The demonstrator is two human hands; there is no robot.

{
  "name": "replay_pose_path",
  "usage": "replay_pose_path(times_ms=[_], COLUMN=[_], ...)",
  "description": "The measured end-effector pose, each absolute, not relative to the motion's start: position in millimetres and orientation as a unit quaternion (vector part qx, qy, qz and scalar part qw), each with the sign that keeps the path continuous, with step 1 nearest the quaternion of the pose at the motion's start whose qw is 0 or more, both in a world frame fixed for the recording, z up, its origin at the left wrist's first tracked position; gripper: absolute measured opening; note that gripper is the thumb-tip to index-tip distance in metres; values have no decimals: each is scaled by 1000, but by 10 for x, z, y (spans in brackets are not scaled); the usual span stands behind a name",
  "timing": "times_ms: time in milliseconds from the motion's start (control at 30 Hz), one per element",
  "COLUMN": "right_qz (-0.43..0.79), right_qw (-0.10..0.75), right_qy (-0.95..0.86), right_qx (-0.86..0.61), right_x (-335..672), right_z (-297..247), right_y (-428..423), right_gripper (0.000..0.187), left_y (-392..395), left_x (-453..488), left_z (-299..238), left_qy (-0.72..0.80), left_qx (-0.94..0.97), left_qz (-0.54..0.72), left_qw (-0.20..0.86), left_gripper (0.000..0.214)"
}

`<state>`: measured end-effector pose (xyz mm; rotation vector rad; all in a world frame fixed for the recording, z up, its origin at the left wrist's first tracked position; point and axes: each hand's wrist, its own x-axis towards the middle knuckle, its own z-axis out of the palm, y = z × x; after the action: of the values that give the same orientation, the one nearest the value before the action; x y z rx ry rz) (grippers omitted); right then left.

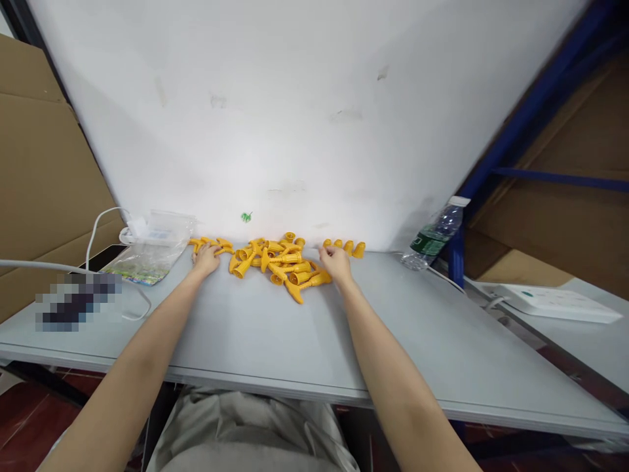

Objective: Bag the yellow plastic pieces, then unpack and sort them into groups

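Observation:
My left hand (205, 260) rests at the left end of the table's back, its fingers curled down on yellow T-shaped handles (225, 244) by the wall. The fingertips are partly hidden among these pieces. Closer to the middle lies a loose pile of yellow plastic pieces (282, 259), some with a T-shaped end and some with a hollow cup end. To the right of the pile, my right hand (337, 262) has thumb and fingers pinched together. It is just in front of a row of several small yellow cups (348, 247); whatever it pinches is too small to see.
On the left are a clear plastic bag (170, 239), a white cable (93, 236), a dark flat device (111, 257) and a blurred-out object (78, 301). A water bottle (432, 236) leans against a blue post at right, near a white power strip (555, 301). A white wall (295, 131) closes off the back.

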<state>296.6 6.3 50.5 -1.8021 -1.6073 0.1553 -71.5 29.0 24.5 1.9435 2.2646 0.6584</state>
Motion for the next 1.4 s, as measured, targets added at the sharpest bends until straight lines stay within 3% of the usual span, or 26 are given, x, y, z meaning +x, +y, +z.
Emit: replay_pose_path(times_ms=[200,367,533,700,867,1133,1233,1400], right_qz=[188,149,73,34,77,-28,-94,-131], right_qw=[171,122,102,123,189,413,403,313], right_qy=[-739,-776,-793,-814,-827,-812,-812,-837], right_qx=[-623,-600,-597,-567,-524,-411,-411,-429], right_x=[3112,3184,3119,3098,3151,2769,2520,2309], right_z=[675,603,559,696,977,1147,960,647], right_y=[-41,-206,-262,-327,-408,-381,-368,-371], right_gripper=[8,34,32,22,20,22,22,29], left_y=[257,243,205,69,-203,-529,-501,-492], left_x=[-721,-662,-572,-313,68,413,372,244], left_z=[196,240,289,479,817,948,844,771], left_qy=[736,761,758,682,582,467,521,586], left_qx=[657,631,618,644,679,809,785,757], left_qz=[161,146,207,346,444,355,334,279], left_qw=[17,24,21,-9,-42,-26,-43,-75], left_gripper=[52,54,51,46,34,43,40,39])
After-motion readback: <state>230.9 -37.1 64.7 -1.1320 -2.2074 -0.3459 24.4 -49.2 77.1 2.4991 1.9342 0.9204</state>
